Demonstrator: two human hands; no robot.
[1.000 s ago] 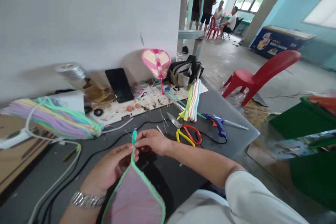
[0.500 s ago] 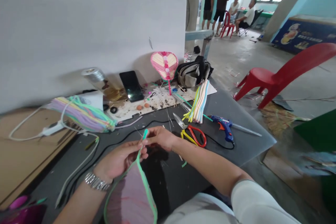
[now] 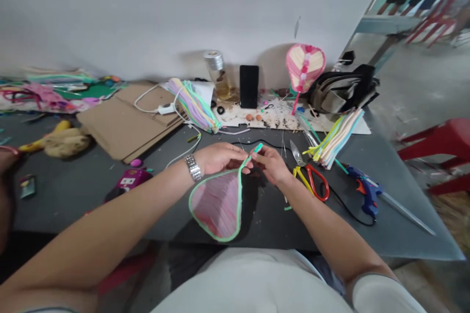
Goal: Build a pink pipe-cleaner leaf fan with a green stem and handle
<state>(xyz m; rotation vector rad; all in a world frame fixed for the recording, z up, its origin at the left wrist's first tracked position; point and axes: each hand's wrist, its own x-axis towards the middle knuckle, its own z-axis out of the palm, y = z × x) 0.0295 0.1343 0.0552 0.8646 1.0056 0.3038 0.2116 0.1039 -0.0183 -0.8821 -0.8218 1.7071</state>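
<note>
A fan-shaped piece [image 3: 216, 203] of mauve pipe cleaners with a green rim hangs over the dark table, its green ends drawn together at the top. My left hand [image 3: 223, 158], with a metal watch on the wrist, pinches the green stem just above the mauve part. Closed on the stem's upper end, just below its bright green tip, is my right hand [image 3: 270, 164]. To the right of that hand lie scissors [image 3: 312, 181] with red and yellow handles. A finished pink and cream fan [image 3: 305, 66] stands upright at the back.
Pipe cleaner bundles [image 3: 193, 105] [image 3: 340, 139] lie left and right of the phone [image 3: 248, 86]. A blue glue gun [image 3: 367, 190] with its cord rests at the right. Also about are a glass jar [image 3: 219, 76], a bag [image 3: 341, 90], cardboard [image 3: 128, 120] and a purple box [image 3: 130, 181].
The view has swung left and down, bringing the table's left side and the whole mauve fan into sight. Both hands stay on the green stem.
</note>
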